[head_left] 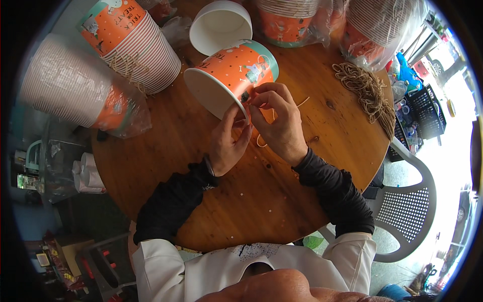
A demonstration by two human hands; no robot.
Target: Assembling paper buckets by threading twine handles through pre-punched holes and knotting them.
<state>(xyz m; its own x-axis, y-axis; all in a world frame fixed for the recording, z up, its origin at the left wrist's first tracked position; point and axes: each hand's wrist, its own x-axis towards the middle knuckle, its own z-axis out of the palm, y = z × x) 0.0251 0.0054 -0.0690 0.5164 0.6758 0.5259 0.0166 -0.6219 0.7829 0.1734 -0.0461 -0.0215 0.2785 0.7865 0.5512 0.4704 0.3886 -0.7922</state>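
Note:
An orange paper bucket (231,68) with a teal base band and white inside lies tipped on its side, its mouth toward my left. My left hand (229,143) grips its white rim, thumb and fingers on either side of the wall. Close by, my right hand (276,118) is pinched against the bucket's side just below the rim. A thin beige cord (260,142) runs from beneath the right fingers and curls on the table. Its hold at the fingertips is partly hidden.
Nested bucket stacks (143,50) stand at the far left, one wrapped in plastic (65,80). More wrapped stacks (375,30) line the back. A white bucket (221,25) sits behind mine. Beige cords (365,93) lie bundled at the right table edge, near a grey chair (407,206).

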